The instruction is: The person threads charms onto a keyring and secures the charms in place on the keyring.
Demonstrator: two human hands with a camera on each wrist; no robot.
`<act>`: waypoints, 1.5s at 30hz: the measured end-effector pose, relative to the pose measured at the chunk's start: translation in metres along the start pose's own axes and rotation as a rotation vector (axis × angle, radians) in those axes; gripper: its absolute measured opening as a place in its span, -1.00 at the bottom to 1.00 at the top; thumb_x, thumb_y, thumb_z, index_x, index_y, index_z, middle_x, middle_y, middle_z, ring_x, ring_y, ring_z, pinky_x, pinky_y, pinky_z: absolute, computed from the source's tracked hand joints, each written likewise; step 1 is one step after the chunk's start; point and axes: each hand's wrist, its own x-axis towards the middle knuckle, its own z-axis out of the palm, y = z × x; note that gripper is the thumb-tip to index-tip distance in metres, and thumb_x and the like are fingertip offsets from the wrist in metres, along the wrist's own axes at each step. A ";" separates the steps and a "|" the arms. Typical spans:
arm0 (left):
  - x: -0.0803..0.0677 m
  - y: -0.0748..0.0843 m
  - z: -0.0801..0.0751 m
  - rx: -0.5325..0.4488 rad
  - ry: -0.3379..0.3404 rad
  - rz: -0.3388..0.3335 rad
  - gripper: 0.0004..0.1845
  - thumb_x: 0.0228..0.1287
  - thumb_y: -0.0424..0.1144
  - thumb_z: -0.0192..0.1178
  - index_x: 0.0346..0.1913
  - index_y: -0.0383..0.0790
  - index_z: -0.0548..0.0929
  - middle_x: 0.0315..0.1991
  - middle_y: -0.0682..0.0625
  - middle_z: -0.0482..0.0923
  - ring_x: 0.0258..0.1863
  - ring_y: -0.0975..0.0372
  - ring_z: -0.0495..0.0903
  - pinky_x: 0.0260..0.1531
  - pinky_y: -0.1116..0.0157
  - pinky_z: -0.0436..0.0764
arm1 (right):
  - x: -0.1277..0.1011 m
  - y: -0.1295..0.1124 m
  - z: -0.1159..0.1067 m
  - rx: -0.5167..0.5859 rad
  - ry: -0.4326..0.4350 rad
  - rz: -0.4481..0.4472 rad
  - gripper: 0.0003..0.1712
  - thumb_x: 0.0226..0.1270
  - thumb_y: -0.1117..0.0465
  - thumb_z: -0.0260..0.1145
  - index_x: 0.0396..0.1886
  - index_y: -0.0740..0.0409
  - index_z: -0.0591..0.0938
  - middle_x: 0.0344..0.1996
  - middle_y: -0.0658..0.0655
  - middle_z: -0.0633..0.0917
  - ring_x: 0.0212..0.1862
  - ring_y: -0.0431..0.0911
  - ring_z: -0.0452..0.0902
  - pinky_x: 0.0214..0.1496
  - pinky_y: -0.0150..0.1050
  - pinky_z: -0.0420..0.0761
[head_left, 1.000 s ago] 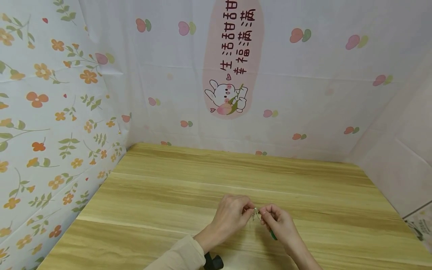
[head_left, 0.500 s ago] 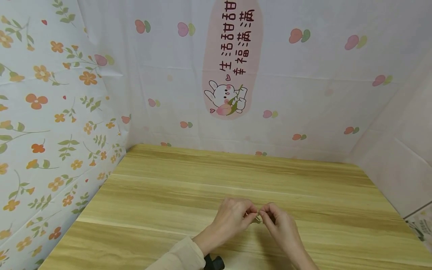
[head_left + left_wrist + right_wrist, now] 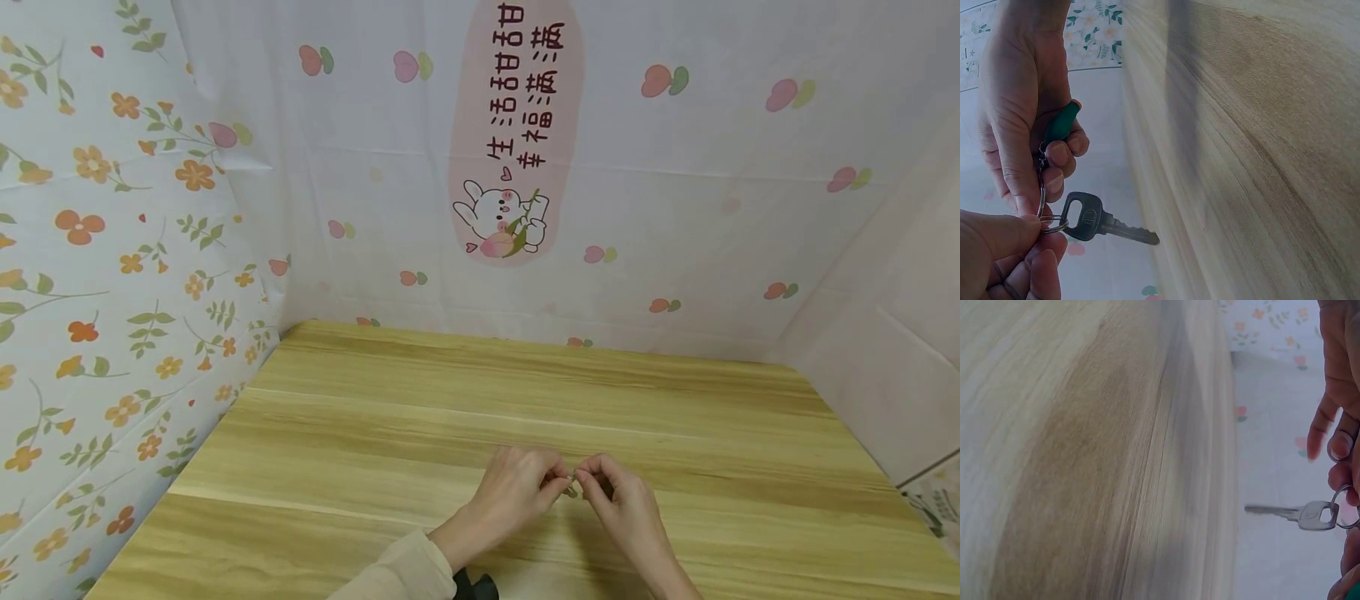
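Hands meet low in the head view, above the bare wooden table (image 3: 375,433). The left hand (image 3: 517,492) pinches a key ring (image 3: 1052,223) carrying a silver key (image 3: 1094,220); the right hand (image 3: 622,500) pinches the same ring and curls around a green tag (image 3: 1062,122). Behind, a cloth (image 3: 675,208) reads "生活甜甜 幸福满满".

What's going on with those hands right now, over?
Both hands pinching a key ring. Key dangling over the table. Nothing in the way.
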 end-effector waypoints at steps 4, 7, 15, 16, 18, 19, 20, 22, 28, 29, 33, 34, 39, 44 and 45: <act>0.000 -0.001 0.001 -0.010 0.006 0.002 -0.92 0.13 -0.27 0.33 -0.49 -0.10 0.69 -0.66 0.20 0.56 -0.73 0.61 0.16 -0.71 0.68 0.16 | 0.000 0.001 0.000 0.041 0.007 0.025 -0.84 0.17 0.50 0.26 -0.47 0.18 0.57 -0.67 -0.13 0.50 -0.63 -0.39 0.30 -0.65 -0.43 0.36; 0.000 -0.002 0.001 -0.029 0.012 0.027 -0.92 0.14 -0.26 0.32 -0.48 -0.09 0.68 -0.63 0.19 0.56 -0.70 0.60 0.19 -0.67 0.70 0.17 | 0.001 0.001 -0.001 0.067 0.010 0.045 -0.85 0.17 0.51 0.25 -0.47 0.21 0.57 -0.67 -0.12 0.50 -0.63 -0.37 0.30 -0.66 -0.42 0.36; -0.002 -0.005 0.000 -0.098 -0.032 0.036 -0.94 0.17 -0.25 0.30 -0.43 -0.12 0.68 -0.51 0.16 0.64 -0.57 0.60 0.43 -0.58 0.74 0.30 | 0.000 0.001 0.000 0.025 0.013 -0.038 -0.82 0.16 0.51 0.26 -0.45 0.16 0.57 -0.65 -0.11 0.51 -0.61 -0.40 0.29 -0.64 -0.43 0.38; -0.002 -0.005 0.000 -0.103 -0.039 0.028 -0.93 0.18 -0.25 0.29 -0.43 -0.11 0.68 -0.51 0.16 0.64 -0.58 0.61 0.42 -0.59 0.73 0.30 | 0.000 0.000 0.000 0.010 0.015 -0.062 -0.81 0.15 0.51 0.27 -0.45 0.14 0.56 -0.65 -0.10 0.52 -0.61 -0.41 0.28 -0.65 -0.44 0.38; -0.002 -0.004 -0.001 -0.102 -0.044 0.014 -0.93 0.19 -0.25 0.27 -0.42 -0.11 0.68 -0.52 0.17 0.63 -0.59 0.61 0.40 -0.60 0.73 0.29 | 0.000 0.000 0.000 -0.014 0.023 -0.105 -0.79 0.13 0.52 0.28 -0.45 0.13 0.56 -0.66 -0.09 0.52 -0.60 -0.43 0.27 -0.65 -0.44 0.37; -0.002 -0.004 -0.001 -0.099 -0.043 0.011 -0.93 0.20 -0.26 0.27 -0.43 -0.11 0.68 -0.53 0.17 0.63 -0.59 0.62 0.39 -0.60 0.73 0.28 | -0.001 0.000 0.001 -0.021 0.026 -0.116 -0.79 0.12 0.52 0.28 -0.45 0.12 0.56 -0.66 -0.09 0.52 -0.60 -0.43 0.26 -0.65 -0.45 0.37; -0.002 -0.004 -0.001 -0.098 -0.042 0.008 -0.92 0.20 -0.26 0.26 -0.43 -0.11 0.68 -0.53 0.17 0.62 -0.60 0.62 0.38 -0.61 0.72 0.28 | -0.001 0.000 0.001 -0.022 0.028 -0.121 -0.79 0.13 0.52 0.28 -0.45 0.12 0.56 -0.66 -0.08 0.52 -0.60 -0.44 0.26 -0.66 -0.45 0.36; -0.002 -0.004 -0.002 -0.095 -0.040 0.006 -0.92 0.20 -0.26 0.26 -0.43 -0.10 0.68 -0.54 0.17 0.61 -0.61 0.62 0.35 -0.62 0.72 0.27 | -0.001 0.000 0.001 -0.022 0.029 -0.119 -0.79 0.13 0.51 0.28 -0.45 0.12 0.56 -0.66 -0.09 0.52 -0.60 -0.44 0.25 -0.66 -0.45 0.36; -0.003 -0.005 -0.001 -0.093 -0.012 0.031 -0.91 0.20 -0.25 0.27 -0.44 -0.11 0.66 -0.54 0.17 0.60 -0.62 0.62 0.32 -0.63 0.72 0.25 | -0.001 -0.001 0.001 0.030 0.024 -0.049 -0.83 0.18 0.49 0.25 -0.44 0.15 0.57 -0.65 -0.10 0.51 -0.61 -0.41 0.28 -0.65 -0.43 0.37; -0.004 -0.005 -0.001 -0.093 -0.002 0.040 -0.92 0.19 -0.25 0.28 -0.44 -0.10 0.66 -0.54 0.17 0.60 -0.61 0.61 0.32 -0.63 0.72 0.25 | -0.001 -0.001 0.001 0.041 0.024 -0.036 -0.83 0.19 0.49 0.25 -0.44 0.15 0.57 -0.65 -0.11 0.51 -0.61 -0.40 0.29 -0.64 -0.43 0.37; -0.006 -0.008 0.001 -0.122 0.042 0.091 -0.95 0.17 -0.25 0.30 -0.42 -0.11 0.66 -0.50 0.14 0.63 -0.57 0.57 0.41 -0.57 0.73 0.28 | -0.001 0.000 0.001 0.077 0.026 0.002 -0.85 0.21 0.47 0.24 -0.45 0.16 0.56 -0.64 -0.14 0.49 -0.61 -0.37 0.30 -0.63 -0.42 0.37; -0.006 -0.008 0.002 -0.130 0.050 0.103 -0.95 0.16 -0.25 0.30 -0.42 -0.11 0.66 -0.49 0.13 0.64 -0.56 0.56 0.43 -0.56 0.73 0.28 | -0.001 0.001 0.001 0.086 0.027 0.006 -0.85 0.21 0.47 0.24 -0.45 0.16 0.56 -0.64 -0.14 0.49 -0.61 -0.36 0.30 -0.63 -0.42 0.37; -0.008 -0.010 0.002 -0.150 0.044 0.114 -0.93 0.17 -0.23 0.30 -0.40 -0.13 0.65 -0.45 0.12 0.66 -0.52 0.53 0.50 -0.50 0.73 0.33 | -0.001 0.002 0.001 0.095 0.030 -0.041 -0.83 0.20 0.49 0.24 -0.44 0.15 0.56 -0.62 -0.12 0.51 -0.60 -0.36 0.30 -0.63 -0.42 0.37; -0.007 -0.008 0.000 -0.175 -0.001 0.037 -0.92 0.22 -0.22 0.26 -0.40 -0.12 0.66 -0.49 0.15 0.63 -0.55 0.60 0.43 -0.53 0.73 0.33 | -0.001 -0.002 0.002 0.043 0.037 -0.142 -0.78 0.13 0.54 0.27 -0.44 0.13 0.56 -0.60 -0.08 0.56 -0.58 -0.41 0.28 -0.64 -0.44 0.37; -0.007 -0.008 -0.001 -0.173 -0.007 0.024 -0.92 0.22 -0.22 0.25 -0.41 -0.11 0.66 -0.50 0.16 0.63 -0.56 0.62 0.41 -0.54 0.73 0.32 | -0.001 -0.002 0.002 0.035 0.036 -0.153 -0.77 0.13 0.54 0.27 -0.44 0.13 0.56 -0.60 -0.07 0.56 -0.58 -0.41 0.28 -0.64 -0.44 0.37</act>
